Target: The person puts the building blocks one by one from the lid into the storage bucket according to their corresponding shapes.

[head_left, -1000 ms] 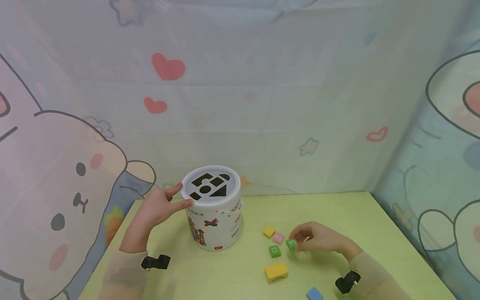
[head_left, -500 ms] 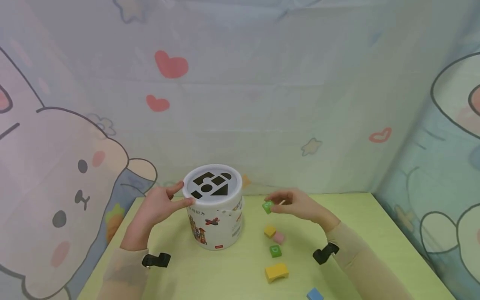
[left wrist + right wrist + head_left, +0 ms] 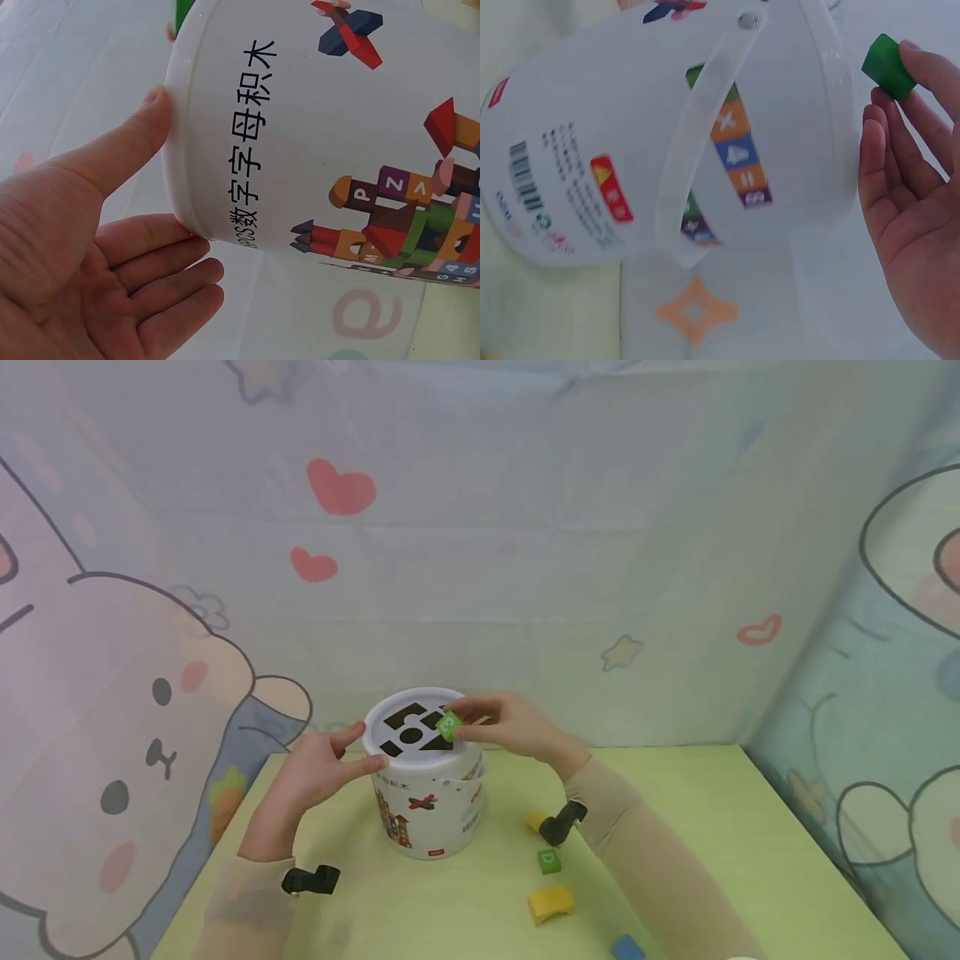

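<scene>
Beige sleeve cloth [image 3: 247, 902] at far left led to the left hand [image 3: 311, 770], which clenched nothing: thumb and one fingertip rested against the rim of a white lid [image 3: 420, 762], other fingers loosely extended. That lid, cut with dark shaped holes, topped a white bucket [image 3: 423, 818] upright on the table [image 3: 360, 910]. Just above the lid's right part, a green block [image 3: 448, 726] was pinched by the right hand [image 3: 513, 727]. Right of the bucket lay a small yellow block [image 3: 535, 821], partly hidden by a black wrist device [image 3: 562, 823], then another green piece [image 3: 549, 861], a yellow arch [image 3: 551, 903] and, rightmost, a blue block [image 3: 627, 947].
</scene>
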### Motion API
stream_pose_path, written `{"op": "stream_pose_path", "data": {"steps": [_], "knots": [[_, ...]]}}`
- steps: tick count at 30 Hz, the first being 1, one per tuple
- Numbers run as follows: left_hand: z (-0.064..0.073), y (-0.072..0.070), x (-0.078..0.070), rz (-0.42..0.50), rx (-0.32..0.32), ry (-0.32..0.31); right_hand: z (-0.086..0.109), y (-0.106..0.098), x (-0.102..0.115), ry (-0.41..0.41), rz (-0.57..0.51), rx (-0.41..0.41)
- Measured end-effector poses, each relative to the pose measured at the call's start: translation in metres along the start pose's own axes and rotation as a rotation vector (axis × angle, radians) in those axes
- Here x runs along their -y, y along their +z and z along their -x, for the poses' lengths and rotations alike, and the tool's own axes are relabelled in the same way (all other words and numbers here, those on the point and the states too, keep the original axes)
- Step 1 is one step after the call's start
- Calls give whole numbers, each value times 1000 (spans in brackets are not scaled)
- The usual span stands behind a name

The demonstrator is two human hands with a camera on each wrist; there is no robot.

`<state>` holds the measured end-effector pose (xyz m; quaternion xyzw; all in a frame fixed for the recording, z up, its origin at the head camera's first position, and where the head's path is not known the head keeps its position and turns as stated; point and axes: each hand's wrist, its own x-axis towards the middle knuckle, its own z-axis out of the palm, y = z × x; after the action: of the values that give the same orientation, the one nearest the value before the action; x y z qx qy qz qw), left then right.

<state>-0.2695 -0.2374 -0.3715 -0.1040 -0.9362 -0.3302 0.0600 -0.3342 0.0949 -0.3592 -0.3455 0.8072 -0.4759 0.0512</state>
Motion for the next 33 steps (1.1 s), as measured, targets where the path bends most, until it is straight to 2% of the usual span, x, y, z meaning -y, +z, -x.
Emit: {"op": "stream_pose_path", "data": {"steps": [6,12,18,25,33], "knots": [[0,-2,0,1,22,-3,-32,23,20,-1,107,31],[0,0,0,-10,35,-2,-49,38,24,-23,158,80],[-3,0,0,-6,39,10,-56,45,24,-60,143,109],[1,1,2,8,34,18,-59,55,25,-58,140,149],[1,1,1,18,22,22,-62,57,25,-70,194,151]]}}
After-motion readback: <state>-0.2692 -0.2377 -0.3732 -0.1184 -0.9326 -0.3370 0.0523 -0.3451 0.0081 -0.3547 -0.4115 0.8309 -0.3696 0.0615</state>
